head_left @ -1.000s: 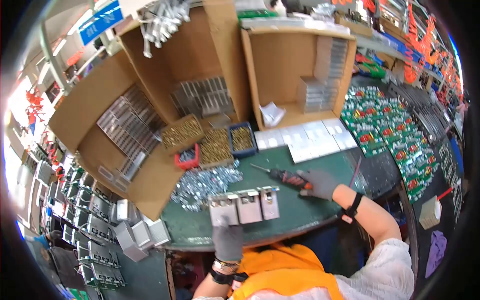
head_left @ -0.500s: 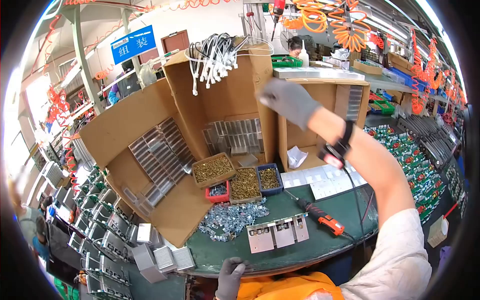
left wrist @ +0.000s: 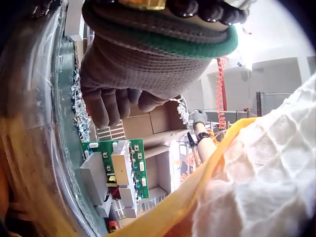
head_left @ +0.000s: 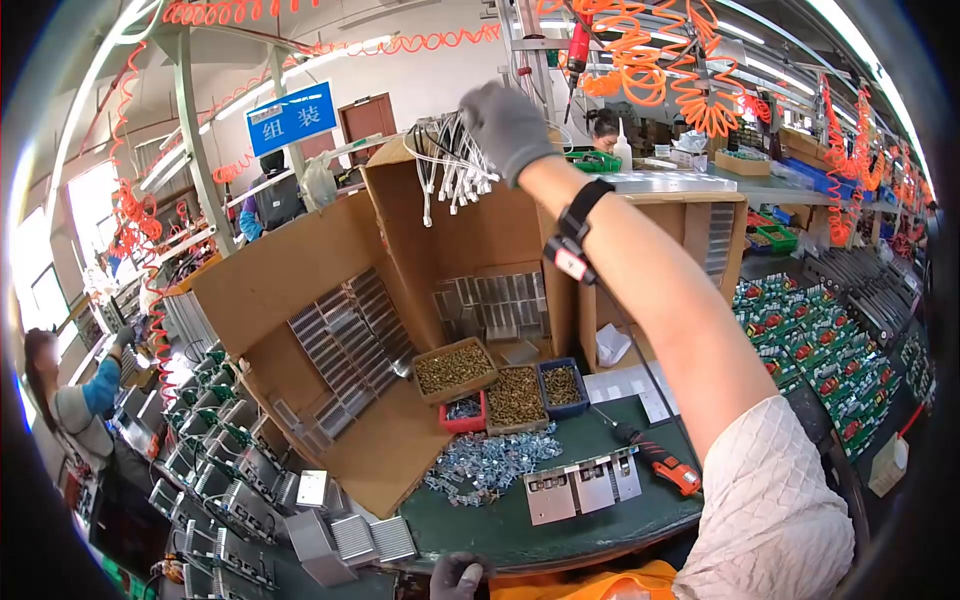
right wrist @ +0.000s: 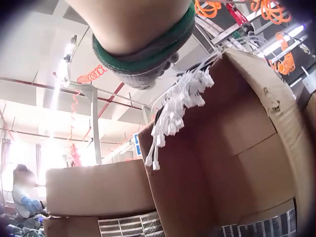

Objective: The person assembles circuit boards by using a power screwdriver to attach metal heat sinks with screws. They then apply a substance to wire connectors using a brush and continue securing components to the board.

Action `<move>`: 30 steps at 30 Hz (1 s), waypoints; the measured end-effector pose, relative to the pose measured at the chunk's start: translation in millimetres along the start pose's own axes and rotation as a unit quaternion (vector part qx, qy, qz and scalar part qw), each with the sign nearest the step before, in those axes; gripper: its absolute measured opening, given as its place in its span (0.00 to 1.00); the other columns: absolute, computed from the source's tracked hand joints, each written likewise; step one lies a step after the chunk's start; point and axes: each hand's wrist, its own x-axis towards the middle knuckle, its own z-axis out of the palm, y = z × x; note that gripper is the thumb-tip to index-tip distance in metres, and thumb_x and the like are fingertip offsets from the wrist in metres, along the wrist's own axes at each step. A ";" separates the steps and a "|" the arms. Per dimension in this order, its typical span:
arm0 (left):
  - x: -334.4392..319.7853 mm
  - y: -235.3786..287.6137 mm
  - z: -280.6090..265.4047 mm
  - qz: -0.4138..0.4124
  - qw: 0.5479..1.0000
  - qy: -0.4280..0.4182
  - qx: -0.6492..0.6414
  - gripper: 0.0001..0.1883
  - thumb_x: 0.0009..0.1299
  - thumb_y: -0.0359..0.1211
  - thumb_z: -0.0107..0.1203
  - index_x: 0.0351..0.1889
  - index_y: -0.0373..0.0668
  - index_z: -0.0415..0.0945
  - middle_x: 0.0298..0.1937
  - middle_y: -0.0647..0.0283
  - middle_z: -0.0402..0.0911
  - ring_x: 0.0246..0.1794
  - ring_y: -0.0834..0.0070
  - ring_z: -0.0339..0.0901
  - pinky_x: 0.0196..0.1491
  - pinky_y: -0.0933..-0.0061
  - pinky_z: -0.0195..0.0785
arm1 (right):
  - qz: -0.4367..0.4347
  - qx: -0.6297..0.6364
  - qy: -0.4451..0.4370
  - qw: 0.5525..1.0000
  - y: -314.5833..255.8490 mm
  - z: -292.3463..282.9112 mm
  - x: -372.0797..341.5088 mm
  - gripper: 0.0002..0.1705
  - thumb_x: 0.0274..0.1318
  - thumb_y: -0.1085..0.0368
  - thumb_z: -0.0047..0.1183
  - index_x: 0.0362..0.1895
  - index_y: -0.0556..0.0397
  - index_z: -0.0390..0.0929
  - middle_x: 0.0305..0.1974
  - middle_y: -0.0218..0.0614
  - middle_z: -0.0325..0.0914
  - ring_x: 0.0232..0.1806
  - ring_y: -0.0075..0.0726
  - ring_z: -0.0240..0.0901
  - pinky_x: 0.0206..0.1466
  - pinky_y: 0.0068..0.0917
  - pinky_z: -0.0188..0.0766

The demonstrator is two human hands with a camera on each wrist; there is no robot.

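Note:
My gloved right hand is raised to the top of the tall cardboard box, right at a bundle of white-connector cables hanging over its edge. In the right wrist view the glove overlaps the upper end of the cables; its fingertips are hidden, so I cannot tell whether they grip one. My gloved left hand is low at the table's front edge, fingers loosely bent and holding nothing. A circuit board with metal heat sinks lies on the green table, with an orange-black electric screwdriver to its right.
Behind the board are a pile of small metal clips, trays of brass screws and a red bin. Cardboard boxes with stacked heat sinks stand at the back. Finished-looking assemblies crowd the left; green circuit boards cover the right.
My right hand has left the screwdriver on the table and risen up and left to the cables. My left hand has drawn back from the board toward the front edge. The head view has tilted up.

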 end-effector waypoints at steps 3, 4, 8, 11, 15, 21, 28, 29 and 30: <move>12.8 15.3 17.4 0.033 0.998 -0.036 -0.027 0.06 0.73 0.25 0.50 0.46 0.40 0.73 0.35 0.67 0.77 0.35 0.77 0.73 0.43 0.73 0.69 | 0.105 0.240 0.130 0.956 18.0 -45.6 20.4 0.07 0.51 0.68 0.57 0.36 0.47 0.82 0.32 0.40 0.78 0.36 0.45 0.77 0.42 0.36 0.74; 15.9 27.7 29.6 0.027 0.998 -0.041 -0.027 0.06 0.73 0.25 0.50 0.46 0.40 0.73 0.35 0.67 0.77 0.35 0.77 0.73 0.43 0.73 0.69 | 0.107 0.299 0.161 0.934 22.6 -61.6 24.0 0.08 0.50 0.70 0.58 0.37 0.47 0.82 0.31 0.39 0.78 0.35 0.45 0.76 0.41 0.35 0.73; 47.3 45.1 47.6 0.111 0.946 -0.305 0.009 0.24 0.76 0.31 0.46 0.66 0.28 0.57 0.61 0.48 0.73 0.54 0.61 0.77 0.61 0.62 0.68 | -0.141 0.140 0.141 0.970 -14.7 -170.5 -43.2 0.06 0.52 0.67 0.60 0.37 0.49 0.79 0.29 0.36 0.76 0.33 0.35 0.75 0.36 0.30 0.70; 55.5 71.9 109.7 0.162 0.894 -0.416 -0.044 0.35 0.78 0.44 0.40 0.73 0.28 0.45 0.68 0.45 0.63 0.64 0.59 0.68 0.67 0.59 0.57 | -0.167 0.204 -0.173 0.949 -40.8 -244.3 -159.9 0.03 0.53 0.65 0.57 0.33 0.45 0.77 0.29 0.32 0.73 0.31 0.34 0.72 0.32 0.29 0.67; 49.5 90.8 177.3 0.111 0.870 -0.454 -0.157 0.42 0.75 0.55 0.41 0.74 0.30 0.44 0.66 0.44 0.65 0.66 0.58 0.64 0.70 0.57 0.52 | -0.211 0.229 -0.283 0.907 -72.1 -311.9 -289.9 0.17 0.43 0.62 0.59 0.42 0.44 0.78 0.38 0.31 0.71 0.35 0.37 0.71 0.38 0.32 0.69; 38.8 50.6 226.5 -0.138 0.877 -0.399 -0.228 0.19 0.77 0.39 0.46 0.57 0.35 0.66 0.37 0.61 0.72 0.39 0.68 0.73 0.47 0.66 0.69 | 0.076 0.241 -0.306 0.918 -68.5 -386.6 -393.5 0.19 0.43 0.65 0.66 0.42 0.42 0.77 0.39 0.30 0.71 0.37 0.38 0.72 0.39 0.33 0.69; 64.5 50.8 267.5 -0.077 0.938 -0.312 -0.133 0.11 0.77 0.38 0.44 0.48 0.40 0.69 0.39 0.56 0.76 0.25 0.77 0.69 0.30 0.78 0.64 | 0.138 0.313 -0.394 0.853 -65.9 -438.7 -460.5 0.20 0.42 0.65 0.66 0.41 0.42 0.74 0.38 0.32 0.72 0.37 0.40 0.73 0.39 0.35 0.70; 71.4 51.8 271.1 -0.059 0.946 -0.281 -0.149 0.10 0.78 0.36 0.42 0.49 0.40 0.68 0.40 0.56 0.77 0.24 0.77 0.68 0.28 0.78 0.62 | 0.170 0.312 -0.400 0.845 -66.0 -444.4 -471.9 0.19 0.42 0.65 0.66 0.40 0.42 0.75 0.38 0.33 0.73 0.37 0.42 0.73 0.40 0.36 0.71; 76.6 52.7 273.1 -0.041 0.953 -0.250 -0.164 0.09 0.79 0.34 0.40 0.50 0.40 0.67 0.40 0.56 0.78 0.22 0.78 0.67 0.26 0.79 0.61 | 0.173 0.315 -0.395 0.846 -65.4 -449.8 -484.4 0.19 0.42 0.65 0.66 0.40 0.42 0.75 0.38 0.33 0.73 0.37 0.42 0.73 0.40 0.36 0.71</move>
